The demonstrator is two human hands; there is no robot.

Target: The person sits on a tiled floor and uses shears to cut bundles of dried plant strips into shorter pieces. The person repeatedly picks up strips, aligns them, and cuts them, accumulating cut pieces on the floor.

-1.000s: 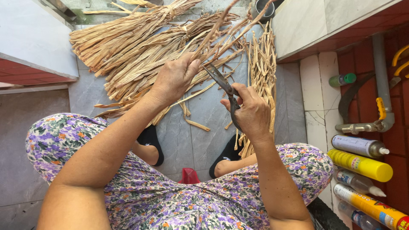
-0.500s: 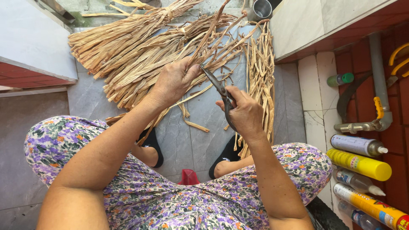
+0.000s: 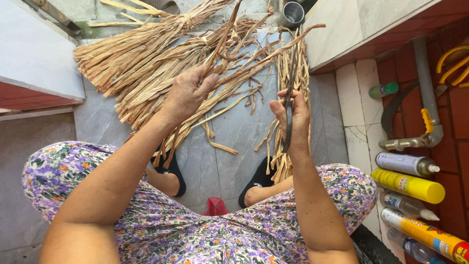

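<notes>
My left hand [image 3: 188, 95] grips a handful of dried brown leaf strips [image 3: 254, 54] that fan up and to the right above the floor. My right hand [image 3: 292, 117] holds dark metal scissors [image 3: 289, 105] upright, blades pointing up and away from the strips. The two hands are apart, roughly a hand's width. Tied bundles of dried straw-coloured leaves [image 3: 146, 58] lie on the grey tiled floor beyond my hands. More loose strips [image 3: 288, 73] lie in a pile to the right of them. My knees in a floral garment fill the bottom of the view.
A metal cup [image 3: 293, 13] stands at the top by a white counter. Cut scraps [image 3: 222, 146] lie on the tiles between my feet in black sandals [image 3: 172, 171]. Spray cans and bottles [image 3: 408, 183] lie at right near a pipe with a tap [image 3: 425, 98].
My right hand has drawn the scissors away from the strips to the right and turned them upright. My left hand has kept its grip on the strips.
</notes>
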